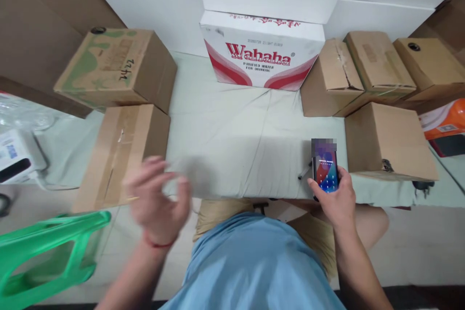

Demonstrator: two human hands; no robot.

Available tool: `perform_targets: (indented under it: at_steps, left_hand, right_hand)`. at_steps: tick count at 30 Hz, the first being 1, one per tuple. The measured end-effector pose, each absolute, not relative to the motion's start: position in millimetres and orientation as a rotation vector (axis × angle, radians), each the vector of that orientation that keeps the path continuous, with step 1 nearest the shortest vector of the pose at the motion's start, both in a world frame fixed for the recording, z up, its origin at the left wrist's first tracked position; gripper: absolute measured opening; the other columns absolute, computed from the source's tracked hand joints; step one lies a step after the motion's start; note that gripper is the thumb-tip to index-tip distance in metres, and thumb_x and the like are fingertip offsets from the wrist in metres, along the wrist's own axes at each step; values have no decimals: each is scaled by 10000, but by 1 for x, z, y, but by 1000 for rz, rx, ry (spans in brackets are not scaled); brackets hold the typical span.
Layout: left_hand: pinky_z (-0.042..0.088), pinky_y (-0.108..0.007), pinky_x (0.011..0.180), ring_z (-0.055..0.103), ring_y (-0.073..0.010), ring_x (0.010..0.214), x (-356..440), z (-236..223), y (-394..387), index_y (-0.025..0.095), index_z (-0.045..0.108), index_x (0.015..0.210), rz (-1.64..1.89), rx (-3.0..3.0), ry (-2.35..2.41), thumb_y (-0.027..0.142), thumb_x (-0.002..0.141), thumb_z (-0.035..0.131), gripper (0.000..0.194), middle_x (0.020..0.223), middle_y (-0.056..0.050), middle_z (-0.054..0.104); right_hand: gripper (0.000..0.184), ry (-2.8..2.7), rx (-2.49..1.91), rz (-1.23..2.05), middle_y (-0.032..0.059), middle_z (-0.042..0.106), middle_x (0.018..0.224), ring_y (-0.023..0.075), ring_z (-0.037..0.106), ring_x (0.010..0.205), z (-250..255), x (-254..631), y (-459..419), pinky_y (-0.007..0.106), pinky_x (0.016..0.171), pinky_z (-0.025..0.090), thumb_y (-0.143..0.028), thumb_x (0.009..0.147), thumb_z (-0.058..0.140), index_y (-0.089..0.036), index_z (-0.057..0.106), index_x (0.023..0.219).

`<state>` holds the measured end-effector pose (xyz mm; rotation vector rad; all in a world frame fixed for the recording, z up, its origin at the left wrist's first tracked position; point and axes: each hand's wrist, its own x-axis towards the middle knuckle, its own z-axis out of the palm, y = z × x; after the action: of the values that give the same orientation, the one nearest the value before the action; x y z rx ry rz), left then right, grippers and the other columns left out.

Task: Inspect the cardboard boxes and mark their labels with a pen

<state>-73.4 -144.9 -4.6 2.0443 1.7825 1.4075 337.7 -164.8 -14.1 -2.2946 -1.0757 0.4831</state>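
My right hand point(336, 198) is wrapped round a smartphone point(326, 167), thumb along its left edge. The phone's lit screen shows a number keypad over a red and blue background. Just left of it, a thin dark stick like a pen point(305, 171) lies on the cloth, partly hidden by the phone. In the air over the table's front edge, my left hand point(158, 198) is smeared by motion. Its fingers curve apart from the thumb, and nothing shows between them. A taped cardboard box point(121, 150) lies behind that hand.
A white and red water carton point(261, 53) stands at the back of the cloth-covered table point(218, 126). Another cardboard box point(116, 68) is at left, with several boxes point(385, 65) at right. A green plastic stool point(54, 256) stands at lower left. A white device point(20, 155) has a cable.
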Motion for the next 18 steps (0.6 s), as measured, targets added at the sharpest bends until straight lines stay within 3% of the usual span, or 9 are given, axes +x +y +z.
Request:
perform_targets:
  at_steps: [2, 5, 13, 18]
  left_hand:
    - [562, -575, 1157, 640, -313, 1337, -9, -20, -147, 242, 654, 1080, 1313, 2213, 1532, 136, 959, 703, 168, 1323, -86, 658]
    - [634, -472, 1061, 674, -280, 1297, 56, -45, -146, 216, 666, 1085, 1169, 2199, 1299, 107, 1000, 630, 143, 1278, -121, 693]
    - [634, -467, 1055, 694, -263, 1249, 61, -71, -138, 193, 647, 1178, 1089, 2163, 1341, 130, 1041, 593, 160, 1286, -143, 692]
    - [640, -461, 1043, 710, -261, 1233, 58, -71, -140, 204, 663, 1139, 1056, 2168, 1384, 150, 1035, 595, 136, 1278, -132, 699]
  right_hand:
    - [1078, -1103, -2280, 448, 218, 687, 1303, 405, 677, 1165, -14, 339, -166, 595, 1070, 518, -748, 622, 784, -126, 538, 1466]
    - [976, -1236, -2246, 421, 217, 676, 1321, 401, 671, 1188, -8, 337, -165, 588, 1062, 528, -713, 686, 778, -140, 555, 1444]
    - [856, -1539, -2115, 737, 193, 659, 1322, 376, 717, 1190, -18, 258, -160, 534, 1019, 613, -479, 758, 793, -140, 502, 1488]
    - [843, -1559, -2220, 535, 220, 627, 1341, 375, 711, 1119, -33, 249, -155, 542, 921, 641, -423, 807, 763, -115, 444, 1525]
